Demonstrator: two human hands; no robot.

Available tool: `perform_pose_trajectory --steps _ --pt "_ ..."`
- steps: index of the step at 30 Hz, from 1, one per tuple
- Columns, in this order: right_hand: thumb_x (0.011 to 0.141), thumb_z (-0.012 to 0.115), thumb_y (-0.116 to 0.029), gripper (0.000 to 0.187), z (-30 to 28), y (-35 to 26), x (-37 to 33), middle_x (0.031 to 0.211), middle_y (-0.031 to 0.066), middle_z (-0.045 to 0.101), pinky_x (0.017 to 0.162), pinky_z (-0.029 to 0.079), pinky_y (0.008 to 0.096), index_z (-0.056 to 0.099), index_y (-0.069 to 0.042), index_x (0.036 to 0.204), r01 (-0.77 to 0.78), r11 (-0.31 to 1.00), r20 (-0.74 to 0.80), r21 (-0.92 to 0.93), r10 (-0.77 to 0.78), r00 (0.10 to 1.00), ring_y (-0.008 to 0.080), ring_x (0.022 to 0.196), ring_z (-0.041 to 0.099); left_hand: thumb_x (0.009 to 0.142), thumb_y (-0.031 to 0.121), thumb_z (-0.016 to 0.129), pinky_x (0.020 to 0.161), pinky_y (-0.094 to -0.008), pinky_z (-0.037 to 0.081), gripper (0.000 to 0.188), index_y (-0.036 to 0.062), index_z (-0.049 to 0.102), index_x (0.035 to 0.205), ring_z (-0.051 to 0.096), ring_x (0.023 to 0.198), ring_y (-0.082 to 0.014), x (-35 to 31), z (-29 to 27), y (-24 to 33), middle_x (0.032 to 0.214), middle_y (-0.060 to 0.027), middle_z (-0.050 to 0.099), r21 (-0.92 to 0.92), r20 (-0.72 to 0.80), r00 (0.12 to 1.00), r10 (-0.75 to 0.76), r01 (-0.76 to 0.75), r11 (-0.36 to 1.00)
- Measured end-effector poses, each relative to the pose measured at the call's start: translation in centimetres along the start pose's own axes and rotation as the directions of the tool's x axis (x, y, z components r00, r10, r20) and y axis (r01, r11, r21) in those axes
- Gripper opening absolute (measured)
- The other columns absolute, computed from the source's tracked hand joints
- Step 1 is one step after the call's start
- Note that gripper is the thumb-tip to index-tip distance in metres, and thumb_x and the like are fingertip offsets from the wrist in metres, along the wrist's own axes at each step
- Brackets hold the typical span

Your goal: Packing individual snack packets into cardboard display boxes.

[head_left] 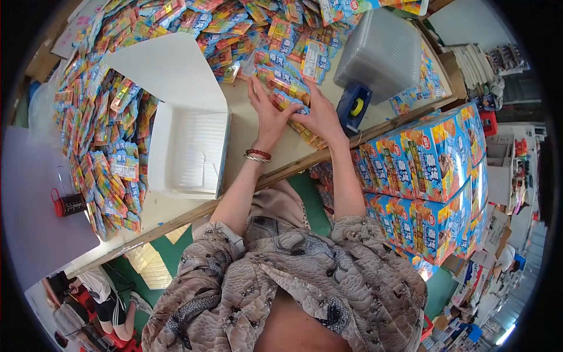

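Both my hands meet over the table at several colourful carded packs [284,88], flat blue, yellow and red pieces with wavy edges. My left hand [268,117] grips them from the left side, its fingers reaching forward along the edge. From the right, my right hand [322,119] closes on the same packs, its thumb laid across the near part. The thumbs come close together in front. To the left of my hands stands an open white carton [226,135], its lid flap [170,64] folded back; I see pale inner walls and no packs inside.
Loose packs [114,152] heap across the table's left and far side. Beyond my right hand are a blue tape dispenser [354,108] and stacked clear plastic trays [384,50]. Printed cartons [422,170] pile up at right, beside the wooden table edge [305,159]. A dark cup [71,204] stands far left.
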State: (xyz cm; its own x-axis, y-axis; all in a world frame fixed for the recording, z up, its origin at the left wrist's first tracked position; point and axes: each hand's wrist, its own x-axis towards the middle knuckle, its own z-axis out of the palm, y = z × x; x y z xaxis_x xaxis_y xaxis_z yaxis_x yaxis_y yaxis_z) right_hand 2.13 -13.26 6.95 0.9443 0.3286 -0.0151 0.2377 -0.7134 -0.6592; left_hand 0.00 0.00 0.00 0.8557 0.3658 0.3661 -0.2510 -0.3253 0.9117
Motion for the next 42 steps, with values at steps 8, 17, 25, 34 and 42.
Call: perform_pose_trajectory --steps 8,17,25,34,42 --pt "0.070 0.073 -0.022 0.074 0.4 -1.4 -0.9 0.118 0.0212 0.059 0.084 0.048 0.0435 0.038 -0.011 0.135 0.057 0.998 -0.030 -0.025 -0.058 0.998 0.0402 0.104 0.058 0.088 0.025 0.065 0.112 -0.0455 0.021 0.087 0.0024 0.008 0.149 0.019 0.138 -0.0370 1.7 -5.3 -3.6 0.150 -0.0225 0.016 0.134 -0.028 0.993 -0.116 0.119 0.984" --pt "0.070 0.073 -0.018 0.073 -1.0 -0.4 -0.9 0.113 0.0181 0.062 0.086 0.048 0.0406 0.040 -0.013 0.135 0.245 0.970 0.145 0.009 -0.244 0.959 0.0365 0.102 0.060 0.060 0.010 0.086 0.109 -0.0425 0.029 0.121 0.0054 0.005 0.150 0.033 0.130 -0.0336 3.5 -7.3 -1.6 0.142 -0.0216 0.028 0.142 0.096 0.985 0.143 -0.156 0.977" --pt "0.065 0.081 -0.016 0.085 -1.6 0.1 -0.6 0.111 0.0169 0.063 0.088 0.046 0.0372 0.037 -0.012 0.138 0.104 0.979 0.229 0.174 -0.143 0.963 0.0317 0.103 0.061 0.065 0.007 0.083 0.091 -0.0398 0.042 0.050 0.0028 0.058 0.107 0.049 0.104 -0.0272 0.1 -7.8 0.1 0.106 -0.0118 0.047 -0.099 0.271 0.936 -0.224 0.258 0.961" --pt "0.069 0.077 -0.008 0.089 -1.8 0.1 -1.2 0.114 0.0178 0.062 0.087 0.046 0.0363 0.029 -0.014 0.144 0.048 0.979 0.228 0.200 -0.094 0.969 0.0315 0.101 0.061 0.067 0.003 0.078 0.103 -0.0421 0.039 0.029 0.0055 0.063 0.092 0.043 0.128 -0.0327 2.8 -9.6 1.3 0.138 -0.0115 0.046 0.012 0.295 0.949 0.112 -0.121 0.993" --pt "0.069 0.076 -0.013 0.081 -1.5 1.9 -1.1 0.116 0.0167 0.061 0.088 0.046 0.0367 0.038 -0.014 0.140 0.230 0.961 0.188 0.153 -0.257 0.948 0.0318 0.103 0.060 0.064 0.007 0.080 0.107 -0.0395 0.036 0.034 0.0051 0.063 0.094 0.040 0.131 -0.0332 4.8 -8.9 2.7 0.138 -0.0119 0.049 0.282 0.392 0.868 0.305 -0.429 0.858"
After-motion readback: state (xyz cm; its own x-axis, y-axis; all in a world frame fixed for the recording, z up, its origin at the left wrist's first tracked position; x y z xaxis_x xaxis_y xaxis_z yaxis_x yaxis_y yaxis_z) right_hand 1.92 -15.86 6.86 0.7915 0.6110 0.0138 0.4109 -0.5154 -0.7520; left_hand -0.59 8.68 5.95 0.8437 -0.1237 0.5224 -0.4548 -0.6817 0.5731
